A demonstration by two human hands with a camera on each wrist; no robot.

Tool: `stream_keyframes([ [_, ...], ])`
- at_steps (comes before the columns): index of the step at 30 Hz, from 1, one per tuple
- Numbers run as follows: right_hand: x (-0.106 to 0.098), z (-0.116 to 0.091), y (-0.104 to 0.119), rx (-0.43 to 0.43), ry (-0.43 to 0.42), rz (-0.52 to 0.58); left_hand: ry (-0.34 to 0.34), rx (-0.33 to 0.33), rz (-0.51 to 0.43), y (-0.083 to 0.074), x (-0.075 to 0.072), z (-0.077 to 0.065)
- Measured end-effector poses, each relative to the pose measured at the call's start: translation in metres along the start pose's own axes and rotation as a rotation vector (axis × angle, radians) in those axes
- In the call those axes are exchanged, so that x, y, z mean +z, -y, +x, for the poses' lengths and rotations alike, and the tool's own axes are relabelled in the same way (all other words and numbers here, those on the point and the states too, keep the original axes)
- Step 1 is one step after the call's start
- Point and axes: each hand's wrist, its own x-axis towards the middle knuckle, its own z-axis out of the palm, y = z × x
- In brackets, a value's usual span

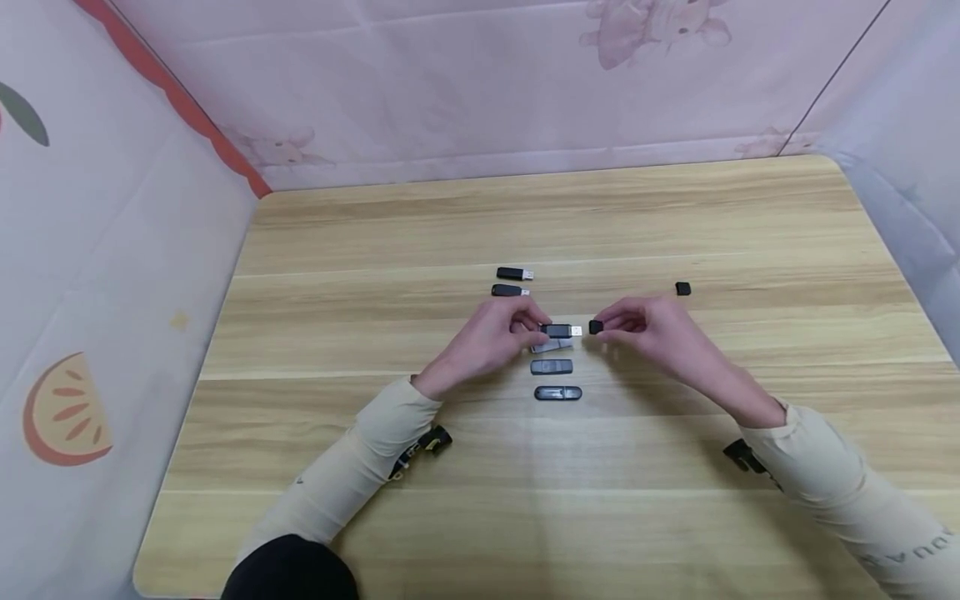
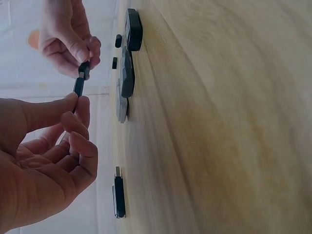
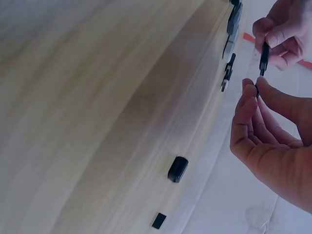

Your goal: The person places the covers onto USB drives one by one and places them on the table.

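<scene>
Between thumb and fingers, my left hand (image 1: 495, 335) pinches a black USB stick (image 1: 557, 331) with its metal plug bare and pointing right. A small black cap (image 1: 596, 327) is pinched in the fingertips of my right hand (image 1: 663, 332), just off the plug's end and in line with it. In the left wrist view, the USB stick (image 2: 78, 86) and the cap almost meet above the table. Under the held stick in the head view lies a grey USB stick (image 1: 553, 345), partly covered. Nearer me are another grey USB stick (image 1: 551, 367) and a glossy black one (image 1: 558, 393).
Beyond my left hand lie two uncapped black USB sticks (image 1: 512, 273), plugs pointing right. A loose black cap (image 1: 682, 288) rests beyond my right hand; the right wrist view shows a second cap (image 3: 178, 169) on the wooden table (image 1: 390, 225). Fabric walls (image 1: 450, 92) border the table.
</scene>
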Motion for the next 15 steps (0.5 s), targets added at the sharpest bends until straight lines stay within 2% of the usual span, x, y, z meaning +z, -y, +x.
stream_keyframes([
  [6, 0.005, -0.001, 0.005, 0.02, 0.024, 0.017, 0.032, -0.006, -0.021, 0.001, 0.001, 0.001],
  [15, 0.012, -0.002, 0.009, 0.018, 0.041, 0.062, 0.037, 0.035, -0.026, 0.001, 0.002, 0.001],
])
